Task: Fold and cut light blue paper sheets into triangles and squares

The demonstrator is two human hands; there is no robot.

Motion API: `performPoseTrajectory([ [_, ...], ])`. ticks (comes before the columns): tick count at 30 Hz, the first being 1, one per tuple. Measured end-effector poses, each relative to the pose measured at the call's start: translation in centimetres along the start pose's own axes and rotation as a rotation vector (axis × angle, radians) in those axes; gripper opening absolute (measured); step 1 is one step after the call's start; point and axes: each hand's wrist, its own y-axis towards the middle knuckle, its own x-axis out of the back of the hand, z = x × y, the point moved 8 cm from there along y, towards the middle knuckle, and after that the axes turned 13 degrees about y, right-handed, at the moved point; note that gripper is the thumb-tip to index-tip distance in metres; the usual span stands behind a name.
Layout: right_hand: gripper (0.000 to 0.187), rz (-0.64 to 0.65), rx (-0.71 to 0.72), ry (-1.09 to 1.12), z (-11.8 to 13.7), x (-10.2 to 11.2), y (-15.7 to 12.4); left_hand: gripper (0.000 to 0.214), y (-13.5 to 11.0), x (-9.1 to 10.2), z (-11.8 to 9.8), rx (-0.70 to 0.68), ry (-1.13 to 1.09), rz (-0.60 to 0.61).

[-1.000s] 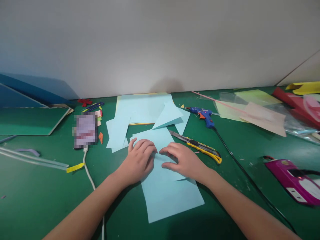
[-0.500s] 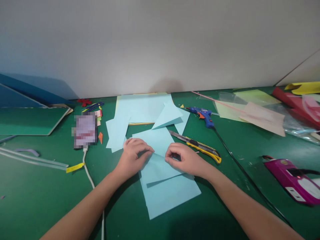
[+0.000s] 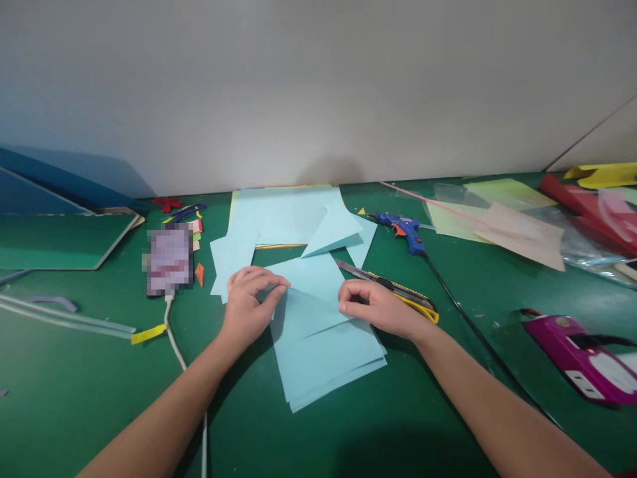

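Observation:
A light blue paper sheet [image 3: 323, 345] lies folded on the green table [image 3: 99, 385] in front of me, its layers slightly offset at the near edge. My left hand [image 3: 249, 302] pinches the sheet's far left corner with curled fingers. My right hand [image 3: 375, 307] is closed on the sheet's right edge, beside a yellow utility knife [image 3: 398, 295]. More light blue sheets [image 3: 283, 219] lie stacked just beyond the hands.
A blue glue gun [image 3: 405, 229] with a black cord lies at the back right. Pale papers in clear plastic [image 3: 502, 222] and a magenta device [image 3: 580, 355] sit to the right. A phone [image 3: 169, 260] with a white cable and a green board [image 3: 60, 239] are at the left.
Both hands have moved apart, the left to the left and the right to the right. The near part of the sheet has been folded up, so the paper now looks shorter.

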Motion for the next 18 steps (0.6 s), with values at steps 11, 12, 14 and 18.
performPoseTrajectory([
  [11,0.014,-0.109,-0.005,0.235,-0.6,1.3,0.1,0.017,-0.4,2.8,4.1,0.381,-0.205,-0.301],
  [12,0.015,-0.099,0.002,0.247,-0.6,1.2,0.1,0.017,-0.6,2.7,4.3,0.408,-0.261,-0.318],
  [14,0.021,-0.039,0.035,0.254,-0.6,0.8,0.1,0.016,-0.6,2.5,4.2,0.406,-0.353,-0.336],
  [18,0.044,-0.022,0.144,0.153,-0.5,0.6,0.0,0.016,-0.3,1.7,2.9,0.31,-0.437,-0.264],
])
